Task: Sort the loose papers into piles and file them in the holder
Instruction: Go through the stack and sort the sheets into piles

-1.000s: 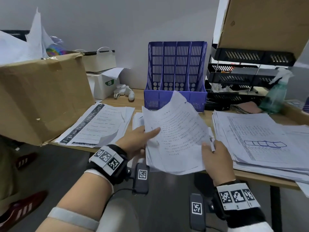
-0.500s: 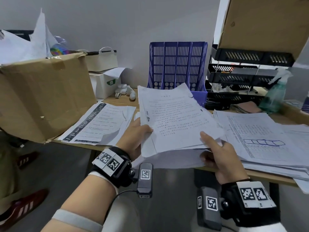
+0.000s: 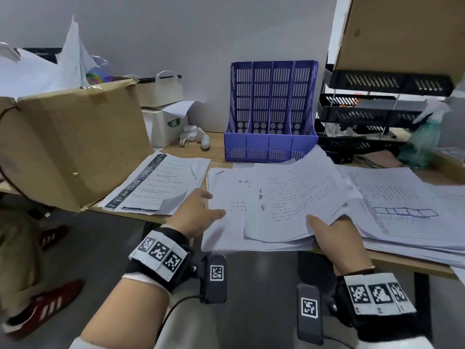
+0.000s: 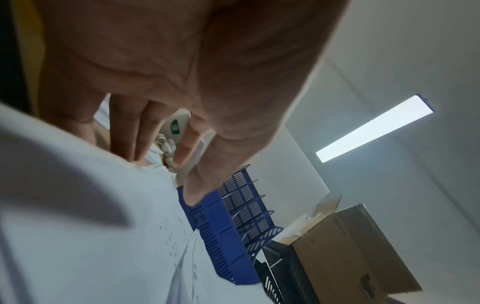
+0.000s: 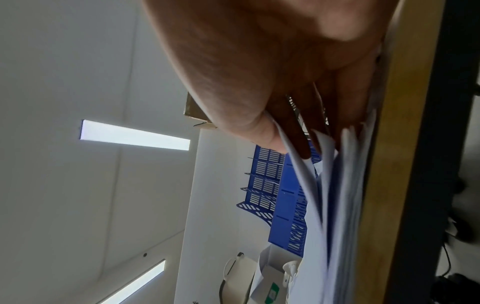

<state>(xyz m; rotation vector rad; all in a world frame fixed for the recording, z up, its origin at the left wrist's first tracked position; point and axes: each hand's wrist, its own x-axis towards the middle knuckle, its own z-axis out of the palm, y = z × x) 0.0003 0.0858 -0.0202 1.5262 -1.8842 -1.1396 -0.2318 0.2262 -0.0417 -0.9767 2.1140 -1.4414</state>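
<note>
A blue four-slot holder (image 3: 271, 109) stands empty at the back of the desk, also visible in the wrist views (image 4: 228, 236) (image 5: 283, 197). Three paper piles lie before it: left pile (image 3: 161, 185), middle pile (image 3: 226, 210), right pile (image 3: 402, 210). My right hand (image 3: 327, 230) grips a sheaf of printed sheets (image 3: 292, 197) at its near edge, thumb on top and fingers underneath (image 5: 298, 133). The sheaf lies slanted over the middle pile. My left hand (image 3: 201, 210) is open, fingers (image 4: 145, 133) straight, at the middle pile's left edge.
A large cardboard box (image 3: 70, 147) overhangs the desk's left end. A black tray stack (image 3: 372, 117) and a green spray bottle (image 3: 420, 142) stand at the right. A white box (image 3: 166, 127) and a small white object (image 3: 196, 138) sit behind the left pile. Another person's red shoe (image 3: 42, 306) is at lower left.
The sheaf has come down from in front of me onto the middle pile. My left hand has let go of it and now lies open at the pile's left edge.
</note>
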